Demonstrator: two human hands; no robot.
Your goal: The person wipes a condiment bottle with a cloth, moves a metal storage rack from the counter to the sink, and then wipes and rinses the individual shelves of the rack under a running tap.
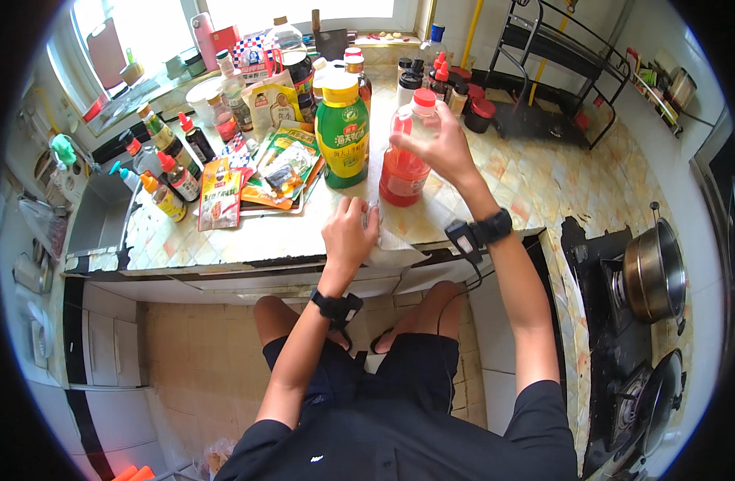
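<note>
My right hand (pixel 447 147) curls around the upper part of a clear plastic bottle (pixel 406 180) with red liquid and a red cap. The bottle stands upright on the tiled-pattern countertop. My left hand (pixel 348 231) is closed near the counter's front edge, with a crumpled whitish cloth or paper at its fingertips. A pale sheet (pixel 397 252) beside that hand droops over the edge. Just behind my left hand, a green and yellow squeeze bottle (pixel 344 135) with a yellow cap stands upright, left of the red one.
Seasoning packets (pixel 283 168) lie piled on the left, by several sauce bottles (pixel 178 177) and a sink (pixel 100 216). Capped jars (pixel 480 114) and a black metal rack (pixel 542 78) stand at the back right. A steel pot (pixel 647 270) sits on the gas stove (pixel 608 337).
</note>
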